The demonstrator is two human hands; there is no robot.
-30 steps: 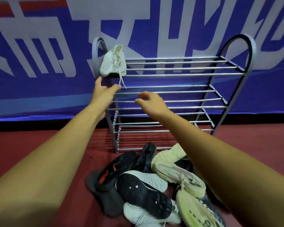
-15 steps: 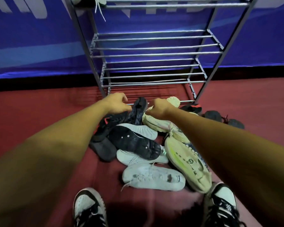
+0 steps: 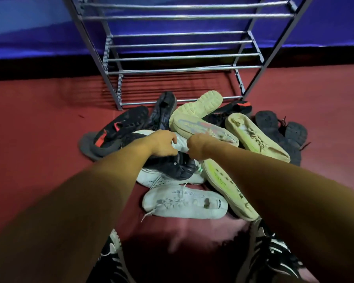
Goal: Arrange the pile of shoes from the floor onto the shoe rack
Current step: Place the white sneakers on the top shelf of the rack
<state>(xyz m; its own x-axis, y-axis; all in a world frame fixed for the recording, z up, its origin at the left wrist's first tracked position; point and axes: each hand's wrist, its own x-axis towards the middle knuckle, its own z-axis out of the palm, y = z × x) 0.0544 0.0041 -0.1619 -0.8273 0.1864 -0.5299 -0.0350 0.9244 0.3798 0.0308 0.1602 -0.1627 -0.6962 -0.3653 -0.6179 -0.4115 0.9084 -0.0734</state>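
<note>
**Single head-worn view**

One wide-angle camera on the person's head looks forward and steeply down along both forearms (image 3: 94, 186). The pile of shoes (image 3: 194, 123) lies near, at centre; the shoe rack (image 3: 172, 57) stands just beyond, cropped by the upper edge.

Head view: both hands in the shoe pile, in front of the rack.

Left hand (image 3: 164, 145) and right hand (image 3: 198, 147) meet at the pile's middle, fingers curled on a white shoe (image 3: 181, 144), which lies over a black-soled shoe (image 3: 172, 167). A white sneaker (image 3: 184, 203) lies on its side at the near edge. A cream sneaker with a green stripe (image 3: 227, 184) is under the right forearm, and a black shoe with red marks (image 3: 121, 125) is at the left. The shoe rack (image 3: 172, 16) stands just behind on the red floor (image 3: 39, 139), its visible bars bare. Image is blurred.
</note>
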